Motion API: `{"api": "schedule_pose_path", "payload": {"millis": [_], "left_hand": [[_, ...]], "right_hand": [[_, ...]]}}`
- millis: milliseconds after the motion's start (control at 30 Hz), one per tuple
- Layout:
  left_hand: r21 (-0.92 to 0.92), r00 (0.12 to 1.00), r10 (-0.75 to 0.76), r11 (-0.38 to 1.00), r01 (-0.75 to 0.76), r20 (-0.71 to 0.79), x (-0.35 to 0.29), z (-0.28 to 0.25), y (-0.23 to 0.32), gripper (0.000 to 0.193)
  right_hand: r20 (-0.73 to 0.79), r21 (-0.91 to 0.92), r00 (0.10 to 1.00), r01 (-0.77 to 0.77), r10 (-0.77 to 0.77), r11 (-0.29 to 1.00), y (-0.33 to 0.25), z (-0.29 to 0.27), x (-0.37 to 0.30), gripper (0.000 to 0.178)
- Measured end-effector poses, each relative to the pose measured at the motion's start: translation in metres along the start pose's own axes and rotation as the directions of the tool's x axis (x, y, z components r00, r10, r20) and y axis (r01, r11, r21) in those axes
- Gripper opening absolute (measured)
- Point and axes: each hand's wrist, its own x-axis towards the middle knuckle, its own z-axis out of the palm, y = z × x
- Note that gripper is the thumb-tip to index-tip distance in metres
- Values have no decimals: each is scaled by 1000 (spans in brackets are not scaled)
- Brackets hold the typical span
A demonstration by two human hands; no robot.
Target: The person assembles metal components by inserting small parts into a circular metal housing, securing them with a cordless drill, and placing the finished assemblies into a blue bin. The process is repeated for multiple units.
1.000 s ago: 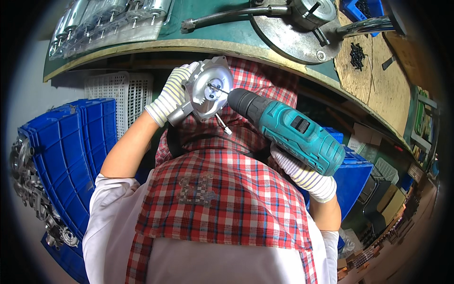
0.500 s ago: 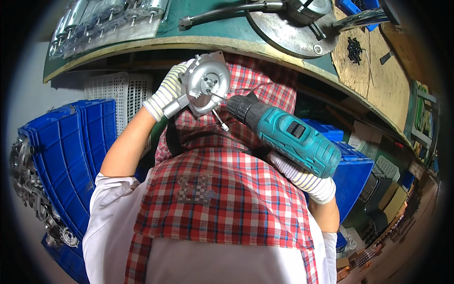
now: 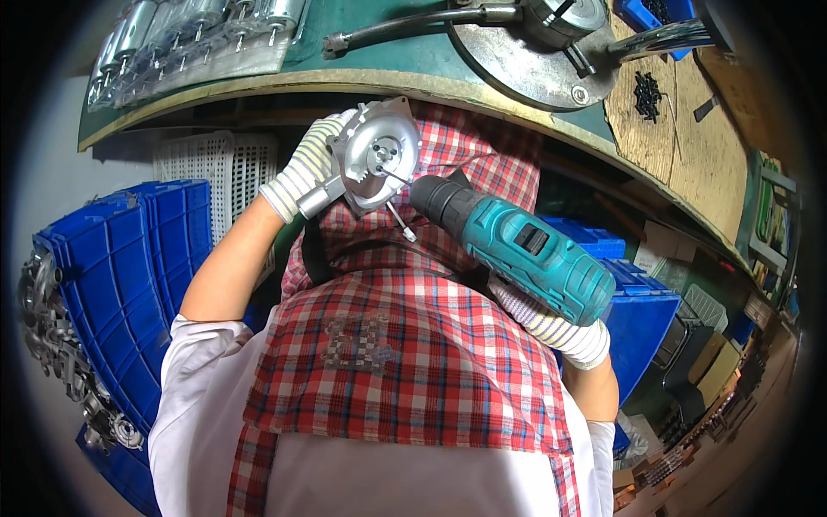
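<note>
One round, silver metal housing with a stubby side tube (image 3: pixel 379 191) is held up in front of the apron, short of the bench edge, its hollow face and central disc turned toward the drill. It lies just right of the left hand (image 3: pixel 312 165) and well forward and left of the right hand (image 3: pixel 556 329).

The left hand, in a white knitted glove with yellow and dark stripes, grasps the housing by its left side; the fingers pass behind the rim, mostly hidden. Its forearm slants up and inward from a bent elbow.

The right hand, gloved alike, grips a teal and black cordless drill (image 3: pixel 538 252) from below; the drill body covers most of the fingers. That wrist is drawn in close to the body, and the drill points forward and left. Its thin metal bit (image 3: pixel 395 177) reaches to the housing's face near the disc; whether the tip touches cannot be told. Below the housing hangs a short cable with a white connector (image 3: pixel 408 233).

Behind both is a red plaid cloth apron (image 3: pixel 413 362). Beyond them, the green-topped workbench (image 3: pixel 379 65) carries silver cylindrical motors in clear plastic (image 3: pixel 202 21), a round steel fixture base (image 3: pixel 534 73) and a heap of small black screws (image 3: pixel 647 99).
</note>
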Motion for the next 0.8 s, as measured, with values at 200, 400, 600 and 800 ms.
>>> {"api": "schedule_pose_path", "payload": {"millis": [200,400,600,800], "left_hand": [[-153,965,-190,975,164,-179,3,10,11,66],[110,998,7,994,-13,57,-4,45,58,37],[-26,942,-109,992,123,317,-24,78,62,79],[-459,921,-67,852,253,384,-12,132,139,86]], "right_hand": [[-53,405,990,-96,129,909,2,3,7,36],[45,893,821,-288,568,346,3,-25,-12,47],[-21,988,505,140,863,-58,19,-80,-51,42],[-168,961,180,247,969,121,31,-87,-77,64]]}}
